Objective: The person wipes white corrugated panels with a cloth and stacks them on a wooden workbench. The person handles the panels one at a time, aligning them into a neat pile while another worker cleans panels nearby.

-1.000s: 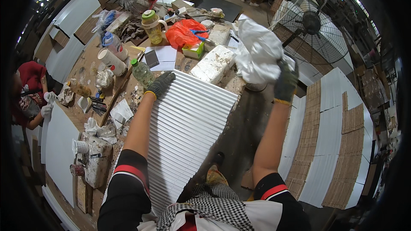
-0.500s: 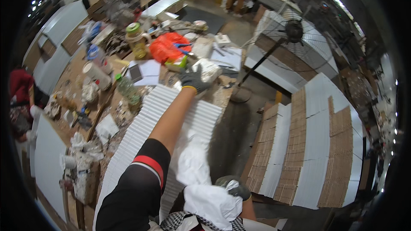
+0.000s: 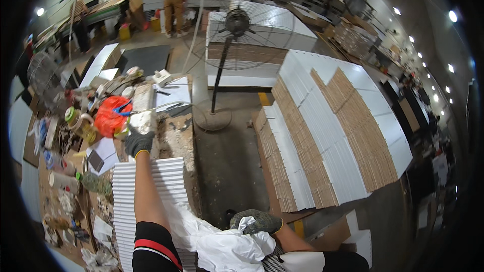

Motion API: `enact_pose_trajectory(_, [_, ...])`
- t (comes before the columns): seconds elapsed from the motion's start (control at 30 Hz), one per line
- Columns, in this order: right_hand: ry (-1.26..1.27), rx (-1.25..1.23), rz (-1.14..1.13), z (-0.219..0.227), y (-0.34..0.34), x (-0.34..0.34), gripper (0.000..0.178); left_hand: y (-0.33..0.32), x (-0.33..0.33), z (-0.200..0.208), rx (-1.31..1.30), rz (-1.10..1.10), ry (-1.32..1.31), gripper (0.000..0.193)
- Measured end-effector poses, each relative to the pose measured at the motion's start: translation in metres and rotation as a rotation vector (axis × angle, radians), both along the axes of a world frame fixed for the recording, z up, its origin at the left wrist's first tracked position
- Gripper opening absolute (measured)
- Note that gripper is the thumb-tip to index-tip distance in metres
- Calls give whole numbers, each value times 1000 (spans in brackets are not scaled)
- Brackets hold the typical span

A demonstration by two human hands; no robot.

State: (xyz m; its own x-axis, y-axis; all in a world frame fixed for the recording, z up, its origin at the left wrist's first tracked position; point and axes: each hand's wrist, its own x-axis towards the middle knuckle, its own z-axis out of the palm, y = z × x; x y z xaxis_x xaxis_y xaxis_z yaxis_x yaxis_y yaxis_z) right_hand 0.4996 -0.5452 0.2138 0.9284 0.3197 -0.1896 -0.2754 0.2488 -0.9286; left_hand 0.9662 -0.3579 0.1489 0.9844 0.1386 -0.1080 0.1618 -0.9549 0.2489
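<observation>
My left hand (image 3: 138, 142), in a dark grey knit glove with a yellow cuff, reaches forward over the cluttered bench. Its fingers are apart at the near edge of a crumpled white bundle (image 3: 143, 122); whether they touch it is unclear. Close to my body, my right hand (image 3: 257, 221), also gloved, is closed on a bunched piece of white cloth (image 3: 234, 249). Part of that cloth trails over a row of white ridged pieces (image 3: 151, 179) lying along the bench under my left forearm.
An orange-red plastic bag (image 3: 112, 117), a jug with a green lid (image 3: 80, 125), a green bottle (image 3: 97, 184) and a phone (image 3: 96, 161) lie on the bench (image 3: 174, 138). A standing fan (image 3: 237, 21) is ahead. Tall stacks of white-and-brown cardboard (image 3: 322, 136) fill the right side. A person (image 3: 175, 2) stands far off.
My view has swung right, so the bench sits further left. The left hand stays by the white bundle, its fingers less spread. The right hand keeps its hold on the white cloth.
</observation>
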Motion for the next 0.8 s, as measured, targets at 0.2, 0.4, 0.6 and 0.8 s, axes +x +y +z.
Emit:
enact_pose_trajectory(0.2, [3,99,-65,6,-2,-20,39,14,29,-15,-139,-43,15,132])
enact_pose_trajectory(0.4, [-7,296,-157,-16,18,-14,40,95,-140,28,-712,-697,325,68])
enact_pose_trajectory(0.6, [-138,208,176,26,94,29,54,180,-370,89,-825,-1127,280,52])
enact_pose_trajectory(0.8, [-399,-213,-42,53,135,126,37,314,-474,92,-903,-223,337,45])
